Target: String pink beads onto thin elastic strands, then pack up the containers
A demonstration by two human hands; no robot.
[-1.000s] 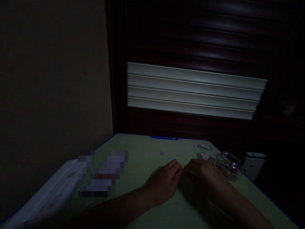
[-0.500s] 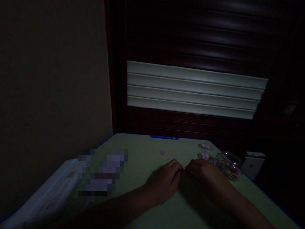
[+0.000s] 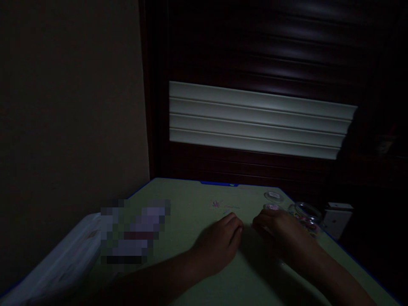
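My left hand rests near the middle of the green table, its fingers curled and pressed together; whatever they hold is too dark and small to name. To its right, my right hand is also closed, fingertips bent down, with their contents hidden. A gap separates the two hands. Beyond my right hand stands a clear jar of small colourful rings, partly covered by the hand. A pinkish item shows just behind its knuckles. Ahead of my left hand, a small drawn or loose coloured pattern shows on the tabletop.
A round clear lid lies by the table's far right edge. A white box stands beyond the right edge. On the left are a white plastic package and a blurred-out item. A wall and a dark slatted door border the table.
My right hand has shifted slightly right, widening the gap between the hands. It now covers more of the colourful rings. My left hand has barely moved.
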